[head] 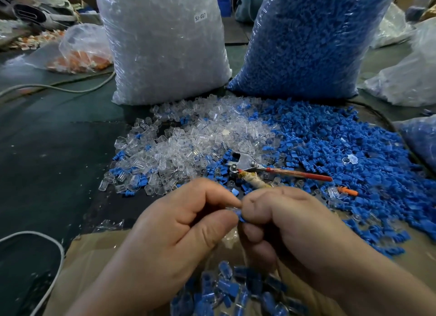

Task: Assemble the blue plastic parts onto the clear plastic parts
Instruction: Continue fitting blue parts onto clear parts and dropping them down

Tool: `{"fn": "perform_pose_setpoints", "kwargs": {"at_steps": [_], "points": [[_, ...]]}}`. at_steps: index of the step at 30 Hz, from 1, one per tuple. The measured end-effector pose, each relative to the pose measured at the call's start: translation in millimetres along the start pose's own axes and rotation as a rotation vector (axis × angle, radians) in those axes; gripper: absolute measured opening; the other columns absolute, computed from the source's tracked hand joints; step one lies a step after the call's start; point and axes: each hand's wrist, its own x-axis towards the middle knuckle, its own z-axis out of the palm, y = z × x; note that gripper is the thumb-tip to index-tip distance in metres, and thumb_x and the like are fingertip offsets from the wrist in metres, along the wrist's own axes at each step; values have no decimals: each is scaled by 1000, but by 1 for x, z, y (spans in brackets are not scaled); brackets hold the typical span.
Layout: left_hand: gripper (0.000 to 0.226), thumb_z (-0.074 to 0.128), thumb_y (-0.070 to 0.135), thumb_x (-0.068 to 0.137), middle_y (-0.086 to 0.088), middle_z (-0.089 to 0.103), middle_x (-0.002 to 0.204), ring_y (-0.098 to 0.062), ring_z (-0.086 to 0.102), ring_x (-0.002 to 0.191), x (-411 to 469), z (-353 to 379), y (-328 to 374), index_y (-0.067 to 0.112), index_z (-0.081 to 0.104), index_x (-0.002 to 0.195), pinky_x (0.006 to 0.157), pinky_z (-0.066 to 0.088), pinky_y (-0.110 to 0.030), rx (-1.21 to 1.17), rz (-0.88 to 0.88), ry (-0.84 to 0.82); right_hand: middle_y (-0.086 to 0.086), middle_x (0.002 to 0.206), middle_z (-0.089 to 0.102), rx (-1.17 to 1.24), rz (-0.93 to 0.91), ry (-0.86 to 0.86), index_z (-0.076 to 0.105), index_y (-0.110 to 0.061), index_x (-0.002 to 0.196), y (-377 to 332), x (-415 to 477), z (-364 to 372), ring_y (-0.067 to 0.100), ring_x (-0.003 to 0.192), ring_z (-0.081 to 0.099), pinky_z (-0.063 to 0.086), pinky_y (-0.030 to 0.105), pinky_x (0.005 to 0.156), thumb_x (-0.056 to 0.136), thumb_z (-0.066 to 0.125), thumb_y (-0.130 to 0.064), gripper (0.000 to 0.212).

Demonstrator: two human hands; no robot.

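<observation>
Fingers of left hand pinching what looks like a clear part, right hand fingers pinching blue part touching it; clear pile, blue pile on table beyond.

2 bare arms in shot: left forearm at 7 o'clock, right forearm at 5 o'clock, both uncovered right to the frame edge. Left grip and right grip bare too, broad, thick-fingered, knuckles creased.
</observation>
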Motion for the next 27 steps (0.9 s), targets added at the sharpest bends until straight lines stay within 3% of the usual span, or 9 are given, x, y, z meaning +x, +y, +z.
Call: {"fn": "perform_pose_setpoints", "kwargs": {"at_steps": [2, 5, 7, 11, 13, 17, 22, 25, 27], "points": [[27, 67, 60, 84, 4, 71, 86, -9, 65, 67, -2, -8, 0, 39, 71, 100, 59, 53, -22, -31, -49, -67, 3, 52, 47, -118, 46, -17, 54, -18, 51, 0, -2, -4, 18, 49, 41, 31, 40, 52, 71, 53, -32, 24], [27, 69, 56, 72, 7, 74, 81, -11, 70, 68, -4, -24, -4, 39, 73, 92, 59, 55, -18, 80, -198, -171, -7, 55, 53, -680, -70, 199, 53, -17, 67, 4, 0, -10, 5, 49, 46, 41, 40, 52, 86, 52, -46, 35], [27, 65, 57, 68, 14, 73, 82, -9, 70, 73, -3, -27, -8, 42, 72, 89, 61, 53, -15, 227, -226, -241, -13, 66, 59, -1002, -132, 339, 53, -24, 74, 11, 2, -16, 2, 58, 52, 46, 28, 55, 87, 47, -57, 36], [26, 62, 63, 71, 21, 68, 90, -5, 68, 80, -1, -21, -6, 46, 70, 89, 65, 50, -16, 368, -218, -386, -20, 102, 55, -1323, -170, 356, 46, -38, 101, 20, 7, -12, 11, 87, 59, 51, 36, 73, 85, 39, -74, 40], [23, 61, 64, 76, 24, 69, 83, 1, 67, 76, -1, -21, -7, 48, 68, 91, 62, 50, -13, 404, -259, -272, -14, 112, 53, -1398, -190, 363, 41, -40, 115, 25, 13, -10, 20, 93, 60, 44, 36, 64, 83, 37, -78, 49], [37, 54, 71, 75, 23, 65, 81, 1, 61, 68, 3, -25, -24, 47, 56, 103, 60, 48, -25, 705, -374, 159, -9, 100, 48, -1456, -228, 368, 40, -38, 123, 26, 24, -5, 20, 84, 58, 35, 33, 54, 87, 34, -76, 53], [79, 44, 80, 75, 16, 57, 107, -12, 59, 93, 7, -17, -33, 41, 37, 143, 79, 56, -39, 916, -491, 158, -7, 91, 42, -1461, -261, 338, 50, -34, 115, 26, 32, -2, 20, 75, 50, 32, 33, 54, 96, 35, -61, 37], [72, 43, 74, 81, 15, 56, 120, -10, 58, 101, 9, -12, -33, 41, 40, 145, 82, 55, -35, 965, -464, 131, -7, 86, 41, -1441, -267, 332, 54, -32, 108, 27, 33, -3, 20, 71, 45, 31, 33, 55, 98, 35, -56, 33], [52, 52, 63, 87, 22, 53, 112, -4, 56, 96, 11, -6, -31, 44, 50, 135, 80, 51, -29, 913, -418, 104, -7, 84, 40, -1432, -275, 331, 51, -31, 100, 27, 33, -4, 19, 71, 44, 32, 34, 56, 98, 36, -55, 29]]}}
